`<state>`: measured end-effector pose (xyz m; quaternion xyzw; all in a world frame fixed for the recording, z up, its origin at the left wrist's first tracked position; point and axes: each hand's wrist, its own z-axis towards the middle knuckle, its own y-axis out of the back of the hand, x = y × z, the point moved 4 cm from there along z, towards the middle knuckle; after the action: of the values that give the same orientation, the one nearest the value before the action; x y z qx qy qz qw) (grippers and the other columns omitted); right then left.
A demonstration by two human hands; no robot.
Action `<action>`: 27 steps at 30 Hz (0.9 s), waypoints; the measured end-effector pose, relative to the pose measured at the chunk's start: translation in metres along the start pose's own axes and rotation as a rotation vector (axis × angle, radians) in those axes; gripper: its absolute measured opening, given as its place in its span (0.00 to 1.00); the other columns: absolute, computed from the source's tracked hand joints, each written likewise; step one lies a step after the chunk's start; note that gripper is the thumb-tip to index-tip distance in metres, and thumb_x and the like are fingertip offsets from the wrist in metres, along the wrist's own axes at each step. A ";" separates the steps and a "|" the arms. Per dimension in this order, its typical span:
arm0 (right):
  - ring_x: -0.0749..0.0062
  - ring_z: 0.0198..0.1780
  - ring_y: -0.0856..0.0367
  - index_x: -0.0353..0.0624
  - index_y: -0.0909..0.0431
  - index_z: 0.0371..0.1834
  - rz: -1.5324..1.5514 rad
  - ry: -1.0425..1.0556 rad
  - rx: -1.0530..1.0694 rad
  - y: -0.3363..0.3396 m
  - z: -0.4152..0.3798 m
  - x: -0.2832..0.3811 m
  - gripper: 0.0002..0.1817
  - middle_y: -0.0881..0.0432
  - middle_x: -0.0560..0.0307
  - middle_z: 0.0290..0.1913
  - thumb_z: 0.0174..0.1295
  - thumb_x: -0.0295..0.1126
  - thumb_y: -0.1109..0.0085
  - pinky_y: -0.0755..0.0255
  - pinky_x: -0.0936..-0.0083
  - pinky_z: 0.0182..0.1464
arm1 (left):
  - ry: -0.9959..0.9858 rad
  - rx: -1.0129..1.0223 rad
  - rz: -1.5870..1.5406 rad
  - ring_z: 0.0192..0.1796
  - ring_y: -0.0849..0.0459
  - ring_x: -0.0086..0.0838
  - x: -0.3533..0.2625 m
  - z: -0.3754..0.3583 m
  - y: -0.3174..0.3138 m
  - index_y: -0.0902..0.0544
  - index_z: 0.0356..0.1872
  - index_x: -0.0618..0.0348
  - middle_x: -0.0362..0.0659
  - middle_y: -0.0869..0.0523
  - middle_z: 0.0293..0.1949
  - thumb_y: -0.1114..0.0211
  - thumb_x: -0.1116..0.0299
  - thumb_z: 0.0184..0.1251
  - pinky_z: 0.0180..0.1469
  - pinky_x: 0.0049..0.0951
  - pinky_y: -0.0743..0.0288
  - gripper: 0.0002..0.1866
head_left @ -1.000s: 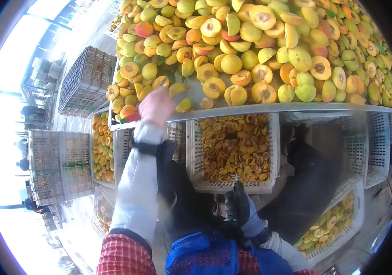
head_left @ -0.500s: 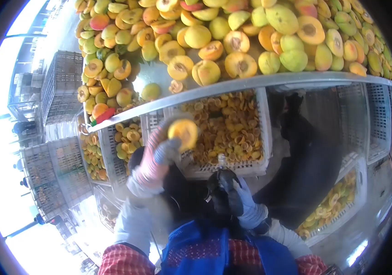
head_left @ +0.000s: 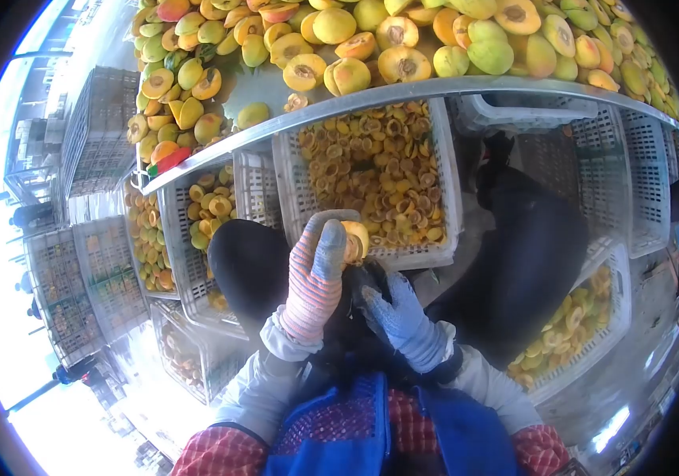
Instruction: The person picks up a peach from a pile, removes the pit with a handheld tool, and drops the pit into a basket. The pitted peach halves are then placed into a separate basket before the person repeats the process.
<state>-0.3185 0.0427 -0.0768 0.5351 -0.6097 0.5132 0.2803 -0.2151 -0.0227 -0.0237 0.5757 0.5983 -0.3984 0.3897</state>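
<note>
A halved yellow peach (head_left: 357,240) sits in the fingers of my left hand (head_left: 315,278), which wears a striped pink and grey glove. My right hand (head_left: 411,325), in a blue-grey glove, is closed around a black-handled tool (head_left: 373,279). The tool's upper end lies right below the peach half, overlapping its lower edge in this view, and its tip is hidden. Both hands are over my lap, in front of a white crate (head_left: 449,190) holding many small peach pieces.
Whole and halved peaches cover a metal-edged table (head_left: 355,101) ahead, with a red object (head_left: 169,161) at its left corner. Crates of peach halves stand at left (head_left: 176,238) and right (head_left: 621,293). Stacked crates (head_left: 105,131) rise farther left.
My left hand has come down and right with the peach half, to the tool in my right hand. The view has tilted down, showing more of the crates.
</note>
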 end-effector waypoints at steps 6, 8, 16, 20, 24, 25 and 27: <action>0.63 0.38 0.19 0.34 0.27 0.52 -0.060 -0.040 0.104 0.007 -0.007 0.008 0.18 0.18 0.47 0.38 0.64 0.34 0.46 0.27 0.69 0.41 | 0.012 0.029 0.085 0.33 0.30 0.15 0.010 -0.009 0.004 0.21 0.43 0.62 0.33 0.23 0.28 0.45 0.50 0.72 0.39 0.18 0.34 0.21; 0.68 0.38 0.20 0.34 0.28 0.55 -0.065 -0.100 0.157 0.009 -0.009 0.009 0.19 0.18 0.51 0.38 0.65 0.34 0.46 0.27 0.72 0.40 | 0.091 0.074 0.113 0.33 0.30 0.14 0.015 -0.008 0.010 0.20 0.41 0.62 0.33 0.23 0.28 0.44 0.49 0.71 0.38 0.18 0.35 0.22; 0.78 0.36 0.23 0.38 0.33 0.61 0.505 -0.182 0.046 0.004 -0.017 -0.028 0.20 0.22 0.58 0.44 0.69 0.33 0.49 0.27 0.82 0.38 | 0.258 0.186 -0.109 0.38 0.28 0.15 -0.003 -0.008 0.001 0.21 0.46 0.63 0.35 0.20 0.35 0.44 0.44 0.69 0.45 0.19 0.33 0.28; 0.81 0.36 0.24 0.39 0.34 0.62 0.604 -0.226 -0.021 0.004 -0.017 -0.032 0.20 0.22 0.59 0.45 0.69 0.32 0.49 0.28 0.86 0.36 | -0.181 -0.005 0.043 0.45 0.26 0.20 0.016 -0.018 -0.007 0.30 0.61 0.63 0.39 0.22 0.43 0.42 0.46 0.68 0.50 0.21 0.32 0.31; 0.83 0.35 0.25 0.38 0.34 0.63 0.584 -0.270 0.100 0.001 -0.020 -0.036 0.20 0.22 0.59 0.44 0.69 0.31 0.50 0.29 0.88 0.35 | -0.090 -0.018 0.097 0.38 0.25 0.19 0.023 -0.014 0.003 0.24 0.50 0.64 0.38 0.20 0.33 0.46 0.51 0.72 0.44 0.20 0.31 0.23; 0.83 0.35 0.25 0.38 0.35 0.63 0.565 -0.271 0.117 0.000 -0.020 -0.033 0.20 0.22 0.60 0.43 0.69 0.31 0.50 0.30 0.88 0.35 | -0.100 -0.059 0.111 0.34 0.26 0.17 0.018 -0.012 0.002 0.21 0.43 0.64 0.36 0.21 0.28 0.46 0.53 0.72 0.40 0.19 0.32 0.21; 0.84 0.35 0.26 0.38 0.35 0.63 0.458 -0.269 0.115 -0.001 -0.019 -0.019 0.20 0.22 0.60 0.42 0.69 0.31 0.51 0.30 0.88 0.35 | -0.003 -0.010 0.057 0.32 0.27 0.16 0.018 -0.009 0.006 0.21 0.40 0.63 0.36 0.21 0.28 0.46 0.52 0.72 0.38 0.18 0.33 0.20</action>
<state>-0.3158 0.0672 -0.0876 0.4616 -0.7165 0.5212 0.0428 -0.2094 -0.0072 -0.0370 0.5902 0.5829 -0.3850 0.4046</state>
